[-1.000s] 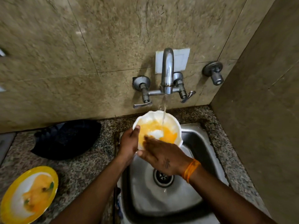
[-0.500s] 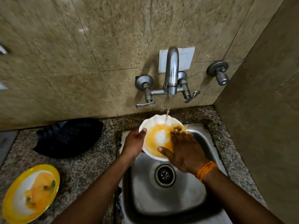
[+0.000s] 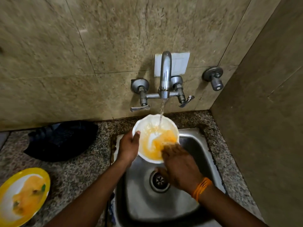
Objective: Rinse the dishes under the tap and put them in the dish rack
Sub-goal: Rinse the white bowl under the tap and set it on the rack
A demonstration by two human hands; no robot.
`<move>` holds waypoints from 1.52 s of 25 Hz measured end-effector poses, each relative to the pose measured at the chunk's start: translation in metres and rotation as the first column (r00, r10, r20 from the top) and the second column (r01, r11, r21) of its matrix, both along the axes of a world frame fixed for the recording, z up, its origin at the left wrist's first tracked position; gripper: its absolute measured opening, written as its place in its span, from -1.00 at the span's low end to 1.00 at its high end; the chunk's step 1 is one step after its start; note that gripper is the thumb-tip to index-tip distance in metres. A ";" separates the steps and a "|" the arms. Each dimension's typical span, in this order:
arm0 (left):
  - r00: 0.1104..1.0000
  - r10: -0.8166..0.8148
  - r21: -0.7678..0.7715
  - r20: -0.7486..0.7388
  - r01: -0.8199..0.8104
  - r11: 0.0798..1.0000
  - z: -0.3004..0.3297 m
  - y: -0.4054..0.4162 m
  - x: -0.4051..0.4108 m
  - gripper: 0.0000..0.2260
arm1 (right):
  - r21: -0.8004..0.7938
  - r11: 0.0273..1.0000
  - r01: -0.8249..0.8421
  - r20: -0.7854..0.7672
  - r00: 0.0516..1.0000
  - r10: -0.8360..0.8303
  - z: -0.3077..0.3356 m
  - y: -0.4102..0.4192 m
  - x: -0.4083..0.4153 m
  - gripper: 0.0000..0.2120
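A white bowl [image 3: 150, 126] smeared with yellow-orange residue is held tilted over the steel sink [image 3: 196, 145], under the running tap [image 3: 165, 74]. Water falls into the bowl's middle. My left hand [image 3: 128, 145] grips the bowl's left rim, thumb on the edge. My right hand [image 3: 180, 164] lies flat with its fingers inside the bowl's lower right, blurred with motion, and holds nothing. A yellow-rimmed plate [image 3: 21, 195] with orange food residue lies on the counter at the lower left. No dish rack is in view.
A dark cloth or bag [image 3: 62, 140] lies on the speckled granite counter [image 3: 82, 169] left of the sink. The drain [image 3: 159, 180] shows in the sink's bottom. A second wall valve [image 3: 213, 77] sticks out at the right. A side wall closes in on the right.
My right hand has kept rubbing inside the bowl, shifting from the right rim down to the lower right. The residue has spread and thinned. My left hand's hold is unchanged.
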State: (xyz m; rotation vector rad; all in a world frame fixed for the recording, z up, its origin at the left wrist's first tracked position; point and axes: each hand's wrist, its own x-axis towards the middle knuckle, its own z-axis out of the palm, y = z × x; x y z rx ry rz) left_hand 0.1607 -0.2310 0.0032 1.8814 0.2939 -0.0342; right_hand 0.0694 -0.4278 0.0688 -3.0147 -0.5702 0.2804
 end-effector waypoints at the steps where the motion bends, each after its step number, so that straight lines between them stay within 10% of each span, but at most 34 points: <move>1: 1.000 0.006 0.007 0.007 -0.006 1.000 0.000 -0.001 -0.004 -0.69 | -0.125 0.991 0.053 -0.019 0.998 -0.056 -0.001 -0.003 0.003 -0.31; 4: 0.998 0.053 0.144 0.041 -0.059 0.988 0.004 -0.019 -0.016 -0.65 | -0.140 0.973 0.182 -0.095 0.976 -0.196 0.002 0.022 0.007 -0.40; 9: 0.986 0.143 0.163 0.090 -0.157 0.974 0.000 -0.029 -0.020 -0.69 | 0.352 0.934 0.062 -0.041 0.998 -0.050 -0.010 0.042 -0.012 -0.47; 14: 1.000 0.001 0.047 0.021 -0.002 0.999 0.004 0.001 -0.003 -0.72 | -0.064 0.995 0.074 0.121 0.990 -0.066 -0.012 -0.011 0.008 -0.40; 23: 0.969 0.109 -0.665 -0.220 -0.231 0.710 0.026 -0.042 -0.036 -0.67 | 0.282 0.957 0.068 0.150 0.982 -0.114 -0.005 0.041 0.005 -0.45; 30: 0.872 -0.197 -0.582 -0.449 -0.118 0.804 0.042 0.020 -0.007 -0.59 | -0.027 0.996 -0.089 0.191 0.977 0.092 0.011 -0.015 0.019 -0.47; 38: 0.970 -0.007 -0.823 -0.245 -0.204 0.530 0.021 -0.024 -0.047 -0.46 | 0.044 0.996 -0.073 0.244 0.968 0.060 0.006 0.030 0.001 -0.59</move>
